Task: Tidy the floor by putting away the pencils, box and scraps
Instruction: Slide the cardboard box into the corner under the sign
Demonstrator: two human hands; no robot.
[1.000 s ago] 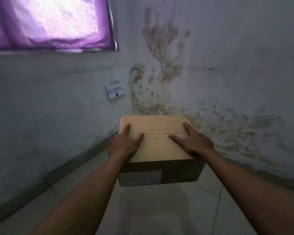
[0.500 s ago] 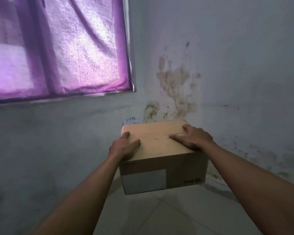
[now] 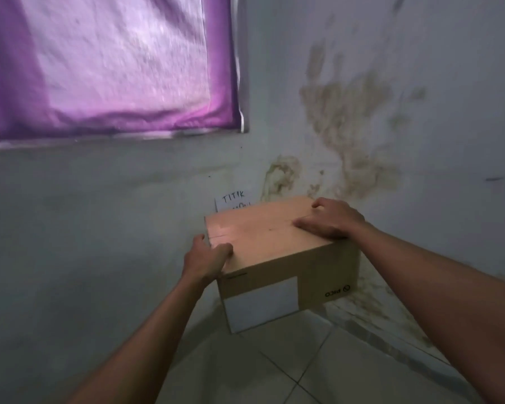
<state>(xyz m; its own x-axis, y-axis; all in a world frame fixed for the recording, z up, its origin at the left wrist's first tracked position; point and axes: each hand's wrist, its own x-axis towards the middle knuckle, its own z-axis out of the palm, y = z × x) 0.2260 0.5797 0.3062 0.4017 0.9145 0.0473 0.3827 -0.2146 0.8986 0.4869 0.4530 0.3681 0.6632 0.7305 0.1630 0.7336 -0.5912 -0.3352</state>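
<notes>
The cardboard box hangs in the air in the corner of the room, flaps shut, clear of the tiled floor and tipped slightly, its white label facing the person. The left hand clamps the near left corner, thumb on top; the right hand lies spread over the far right edge, fingers curled down the side. Over the last second the box has risen and swung a little, and now hides the lower half of the paper note on the wall (only "TITIK" shows). I judge it is being carried, not yet set down. No pencils or scraps are visible. Behind: stained grey walls, and a purple curtain over the window.
</notes>
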